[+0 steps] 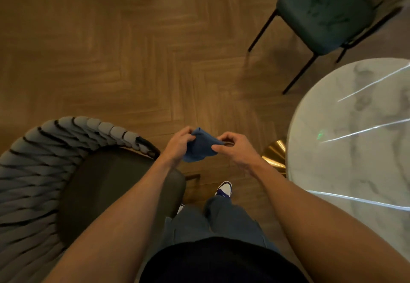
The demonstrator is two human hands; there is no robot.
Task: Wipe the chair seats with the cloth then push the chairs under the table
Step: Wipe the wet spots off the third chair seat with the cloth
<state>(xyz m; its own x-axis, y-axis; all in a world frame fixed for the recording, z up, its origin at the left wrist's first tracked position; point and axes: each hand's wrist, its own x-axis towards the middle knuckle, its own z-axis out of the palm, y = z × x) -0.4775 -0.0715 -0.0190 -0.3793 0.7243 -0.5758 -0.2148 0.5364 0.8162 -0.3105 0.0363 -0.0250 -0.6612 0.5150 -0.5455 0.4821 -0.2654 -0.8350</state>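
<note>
A small blue cloth (199, 147) hangs in the air between both hands, above the floor in front of me. My left hand (179, 145) pinches its left edge and my right hand (233, 147) pinches its right edge. To my left stands a chair with a dark seat (106, 185) and a grey woven back (33, 171); my left forearm crosses over its seat corner. A dark green chair (326, 14) with thin black legs stands at the upper right, apart from the table. The round white marble table (346, 149) fills the right side.
The table's gold base (275, 154) shows beneath its edge, close to my right wrist. A herringbone wood floor (133, 60) spreads across the upper left. My legs and one white and blue shoe (224, 190) are below the hands.
</note>
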